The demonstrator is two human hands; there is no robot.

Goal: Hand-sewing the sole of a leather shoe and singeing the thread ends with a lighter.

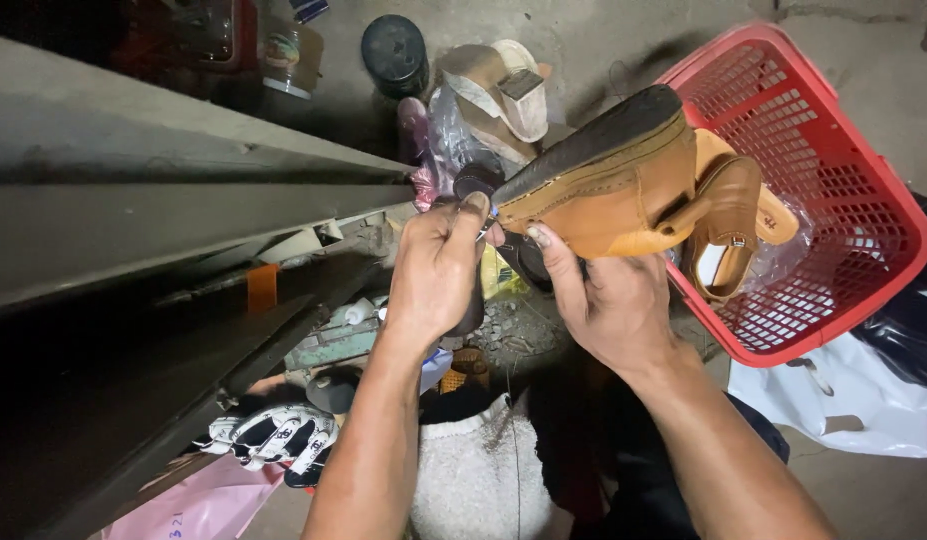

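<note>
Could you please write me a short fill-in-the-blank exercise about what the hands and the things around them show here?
1. The right hand holds a tan ____ with a dark sole.
2. Behind the shoe stands a plastic basket coloured ____.
3. The left hand pinches a small tool at the shoe's ____ end.
4. The glove lies below the ____ forearm.

Missing words: shoe; red; toe; left

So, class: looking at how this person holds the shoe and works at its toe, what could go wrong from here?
1. The left hand pinches a thin tool against the shoe close to the right thumb; a slip could prick it.
2. The shoe rests only on the right hand, so it might drop.
3. The dim light makes a misplaced stitch likelier.
</note>
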